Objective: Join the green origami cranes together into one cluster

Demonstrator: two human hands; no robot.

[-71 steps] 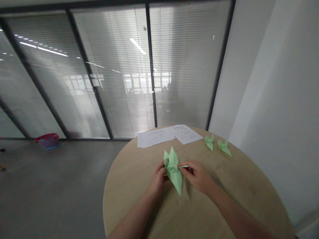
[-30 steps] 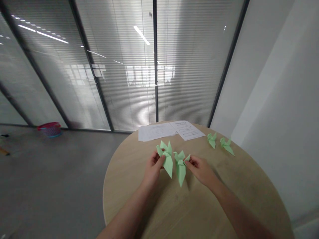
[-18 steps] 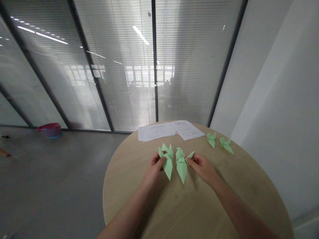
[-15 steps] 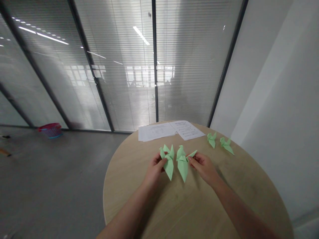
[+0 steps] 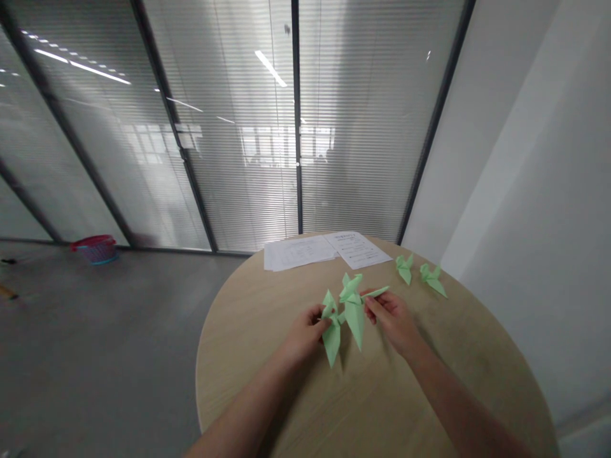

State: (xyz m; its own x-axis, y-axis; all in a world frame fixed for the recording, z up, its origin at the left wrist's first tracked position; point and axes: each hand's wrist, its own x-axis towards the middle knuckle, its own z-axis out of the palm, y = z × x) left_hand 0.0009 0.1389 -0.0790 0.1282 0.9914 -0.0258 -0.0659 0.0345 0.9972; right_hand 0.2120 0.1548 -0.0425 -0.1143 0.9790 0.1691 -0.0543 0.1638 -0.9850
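Pinched in my left hand (image 5: pixel 308 331) is a pale green origami bird (image 5: pixel 331 346), its long pointed end angled down toward me. My right hand (image 5: pixel 389 315) grips a second green origami bird (image 5: pixel 354 315) by the part on its right side. The two paper birds are side by side above the table, very close together; whether they touch I cannot tell. Fingertips hide parts of both folds. Two more green origami birds, one nearer the papers (image 5: pixel 404 268) and one farther right (image 5: pixel 433 280), rest on the tabletop beyond my right hand.
A round wooden table (image 5: pixel 238 343) lies under my hands. Printed sheets (image 5: pixel 300 252) are spread at its far edge. Behind stands a glass partition with blinds (image 5: pixel 238 191), with a white wall (image 5: pixel 525 222) at right. A red and blue basket (image 5: pixel 98 250) sits on the floor at left.
My left hand has moved right and slightly toward me with its bird, which has turned. The right-hand bird has tilted and shifted slightly right. The birds on the table stay put.
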